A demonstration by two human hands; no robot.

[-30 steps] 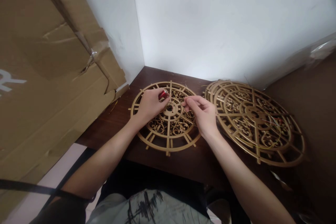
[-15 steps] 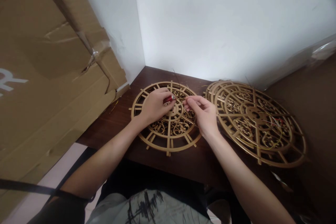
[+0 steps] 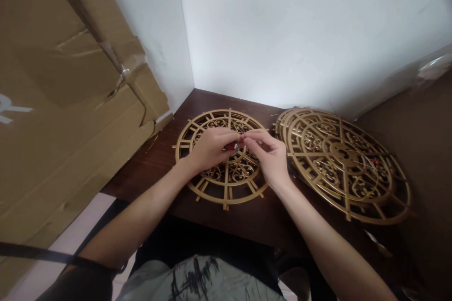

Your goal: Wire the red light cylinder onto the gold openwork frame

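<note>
My left hand (image 3: 211,148) is closed around a small red object with a silver end (image 3: 236,146), shaped much like a lighter; most of it is hidden in the fist. Thumb and forefinger of my right hand (image 3: 270,153) pinch together right beside it, at a thin dark strand (image 3: 244,134) that barely shows. Fingertips of both hands meet, or nearly so, over the middle of a round gold openwork frame (image 3: 226,193). This wheel-like frame has spokes and scrollwork and lies flat on the dark wooden tabletop (image 3: 155,160).
To the right, several similar gold frames (image 3: 348,183) lie stacked and overlapping, with thin yellow and red wires (image 3: 375,183) across the top one. A big cardboard box (image 3: 81,80) stands on the left. The white wall (image 3: 268,33) rises behind the table.
My hands have come together: the right moved left until its fingertips reached those of the left. The silver end of the red object has turned and dropped slightly lower.
</note>
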